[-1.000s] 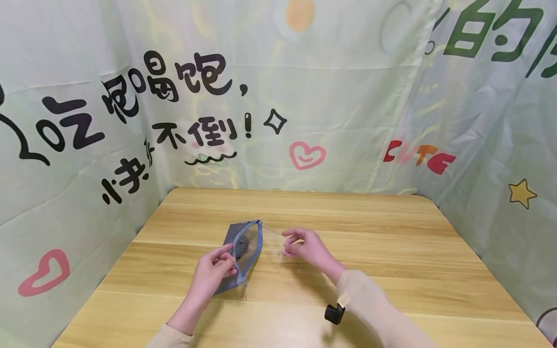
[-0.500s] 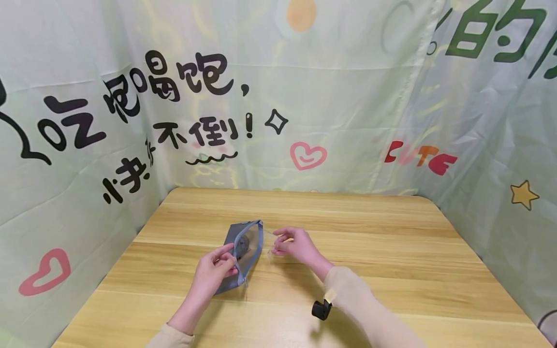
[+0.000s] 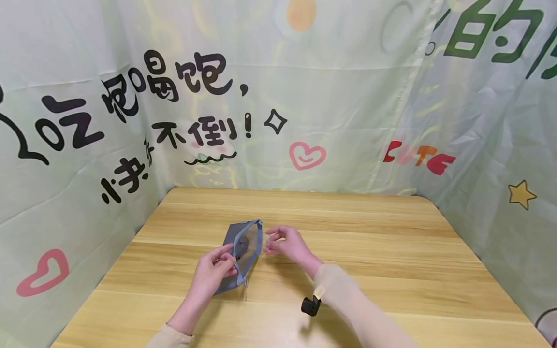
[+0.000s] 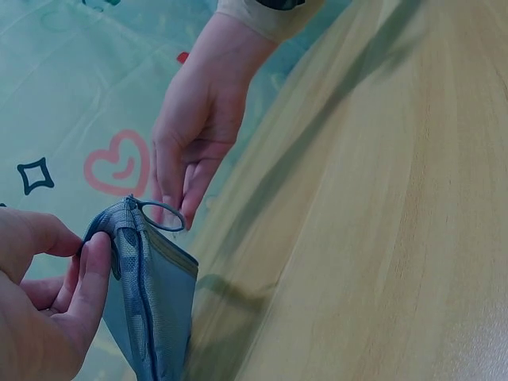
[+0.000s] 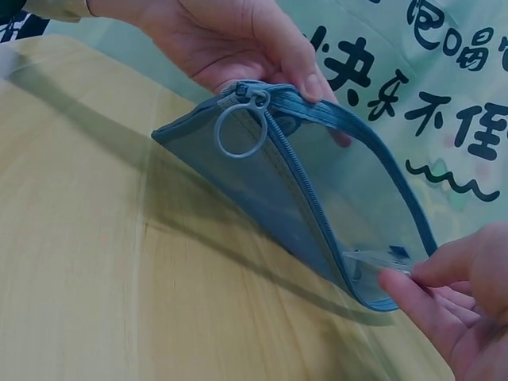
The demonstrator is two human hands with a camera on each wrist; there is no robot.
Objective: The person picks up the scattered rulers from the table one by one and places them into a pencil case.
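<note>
A blue-grey zip pouch point(image 3: 229, 256) with see-through sides stands on its edge on the table, its zipped mouth spread apart. My left hand point(image 3: 211, 270) pinches the near rim of the mouth between thumb and fingers. In the right wrist view a zip pull ring point(image 5: 241, 132) hangs at the pouch's corner. My right hand point(image 3: 287, 244) is at the mouth, pinching a clear flat plastic piece point(image 5: 377, 259) whose pointed end reaches into the pouch. Its full shape and exact kind cannot be made out. A round grey shape point(image 3: 241, 245) shows on or through the pouch wall.
The wooden table point(image 3: 370, 232) spreads around the pouch. Printed cloth curtains point(image 3: 348, 106) enclose its back and sides. A black wrist camera point(image 3: 311, 306) hangs below my right sleeve, close over the tabletop.
My right hand has moved left toward the pouch, taking the clear plastic piece into its mouth; less of the piece shows outside. The left hand and pouch stay where they were.
</note>
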